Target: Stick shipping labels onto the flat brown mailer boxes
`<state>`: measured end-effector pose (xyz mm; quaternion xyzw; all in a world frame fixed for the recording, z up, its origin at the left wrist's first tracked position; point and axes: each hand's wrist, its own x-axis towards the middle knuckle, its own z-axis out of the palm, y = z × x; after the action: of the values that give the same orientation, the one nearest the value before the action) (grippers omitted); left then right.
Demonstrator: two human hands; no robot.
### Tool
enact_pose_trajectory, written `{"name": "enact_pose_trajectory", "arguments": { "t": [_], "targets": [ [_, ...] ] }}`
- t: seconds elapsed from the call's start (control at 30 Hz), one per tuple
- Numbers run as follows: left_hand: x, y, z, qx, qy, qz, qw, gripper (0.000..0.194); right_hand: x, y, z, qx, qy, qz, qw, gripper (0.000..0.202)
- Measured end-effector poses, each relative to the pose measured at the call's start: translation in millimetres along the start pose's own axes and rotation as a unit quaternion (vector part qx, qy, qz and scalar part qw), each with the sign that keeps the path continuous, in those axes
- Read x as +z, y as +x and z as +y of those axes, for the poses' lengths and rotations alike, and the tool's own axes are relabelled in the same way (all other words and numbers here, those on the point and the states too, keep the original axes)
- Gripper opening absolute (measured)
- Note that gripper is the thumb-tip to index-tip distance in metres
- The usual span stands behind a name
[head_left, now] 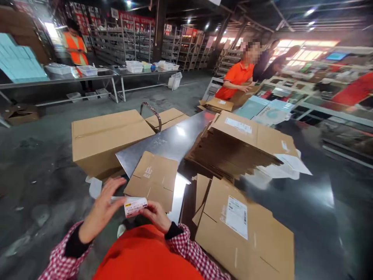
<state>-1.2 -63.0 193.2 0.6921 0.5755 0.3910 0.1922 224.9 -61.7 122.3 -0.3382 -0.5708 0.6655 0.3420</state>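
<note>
A curled roll of printed white labels [135,206] is held in front of my body, over the table's near edge. My right hand [157,216] pinches it from the right between thumb and fingers. To its left, my left hand [101,208] has its fingers spread, with the thumb tip close to the roll. A pale strip runs from the roll behind that thumb, and a white piece [94,187] hangs beyond the hand. Just past the roll lies a flat folded cardboard carton [155,175] with white printing on the table corner.
To the right is a flattened carton [271,241] bearing a shipping label [237,217]. Behind it rises a stack of flattened cartons [262,136] on the dark metal table [314,210]. A large closed box [110,130] stands left. A person in orange [237,76] handles cardboard farther back.
</note>
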Motion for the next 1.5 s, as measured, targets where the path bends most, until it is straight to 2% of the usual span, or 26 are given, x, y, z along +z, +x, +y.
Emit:
{"name": "enact_pose_trajectory", "arguments": {
  "t": [0.07, 0.1, 0.17, 0.23, 0.3, 0.33, 0.4, 0.47, 0.63, 0.73, 0.83, 0.93, 1.0, 1.07, 1.13, 1.2, 1.27, 1.37, 1.5],
  "targets": [
    [20.6, -16.9, 8.0, -0.026, -0.063, -0.11, 0.992, 0.044, -0.3, -3.3, -3.9, -0.013, -0.039, 0.021, 0.999, 0.032],
    [31.1, -22.7, 12.3, -0.056, -0.1, -0.135, 0.984, 0.044, 0.8, -4.1, -4.4, -0.017, -0.056, 0.03, 0.998, 0.031],
    [48.8, -28.2, 18.9, -0.137, -0.193, -0.137, 0.962, 0.04, 4.1, -5.4, -2.5, -0.015, -0.081, 0.052, 0.995, 0.03],
    [59.5, -26.5, 21.1, -0.215, -0.294, -0.141, 0.921, 0.036, 6.7, -5.9, 1.8, -0.005, -0.099, 0.09, 0.991, 0.031],
    [63.1, -19.7, 19.0, -0.253, -0.361, -0.16, 0.883, 0.035, 7.1, -4.2, 5.5, -0.009, -0.101, 0.134, 0.986, 0.036],
    [62.9, -14.8, 16.6, -0.253, -0.367, -0.171, 0.879, 0.034, 6.5, -2.2, 6.5, -0.02, -0.098, 0.15, 0.984, 0.039],
    [60.6, -3.4, 9.8, -0.229, -0.334, -0.189, 0.894, 0.033, 4.4, 4.6, 6.7, -0.045, -0.096, 0.164, 0.981, 0.04],
    [58.3, 8.9, 1.0, -0.202, -0.293, -0.204, 0.912, 0.033, 2.4, 14.1, 5.1, -0.058, -0.104, 0.181, 0.976, 0.03],
    [60.9, 37.5, -24.2, -0.18, -0.243, -0.249, 0.92, 0.038, 3.7, 39.3, 1.5, -0.067, -0.128, 0.251, 0.957, 0.022],
    [68.1, 52.2, -39.4, -0.176, -0.194, -0.234, 0.936, 0.043, 11.1, 52.4, 5.1, -0.066, -0.138, 0.28, 0.948, 0.022],
    [76.2, 63.0, -59.1, -0.164, -0.141, -0.228, 0.949, 0.048, 12.0, 67.6, 11.7, -0.055, -0.125, 0.341, 0.93, 0.026],
    [80.8, 67.0, -87.1, -0.086, -0.086, -0.287, 0.95, 0.046, -15.8, 87.6, 14.4, -0.016, -0.098, 0.417, 0.903, 0.033],
    [81.3, 66.0, -107.7, -0.016, -0.024, -0.332, 0.943, 0.045, -51.8, 103.3, 14.4, 0.001, -0.116, 0.483, 0.868, 0.037],
    [81.6, 62.6, -125.5, 0.024, 0.033, -0.354, 0.934, 0.048, -91.1, 119.7, 16.4, 0.015, -0.173, 0.518, 0.837, 0.038],
    [84.2, 57.6, -137.9, 0.044, 0.057, -0.353, 0.933, 0.048, -121.9, 135.0, 22.9, 0.038, -0.225, 0.497, 0.837, 0.037],
    [90.4, 51.7, -145.5, 0.069, 0.053, -0.349, 0.933, 0.041, -138.1, 147.7, 33.5, 0.058, -0.253, 0.446, 0.856, 0.038],
    [99.9, 45.7, -151.2, 0.099, 0.042, -0.342, 0.933, 0.032, -142.2, 156.9, 45.3, 0.071, -0.278, 0.408, 0.867, 0.039],
    [115.0, 37.8, -161.6, 0.144, 0.018, -0.328, 0.934, 0.021, -140.6, 163.3, 57.3, 0.087, -0.335, 0.378, 0.859, 0.043],
    [124.3, 32.1, -174.2, 0.155, 0.005, -0.317, 0.936, 0.02, -141.4, 160.3, 55.8, 0.105, -0.398, 0.353, 0.84, 0.071]
  ]
}}
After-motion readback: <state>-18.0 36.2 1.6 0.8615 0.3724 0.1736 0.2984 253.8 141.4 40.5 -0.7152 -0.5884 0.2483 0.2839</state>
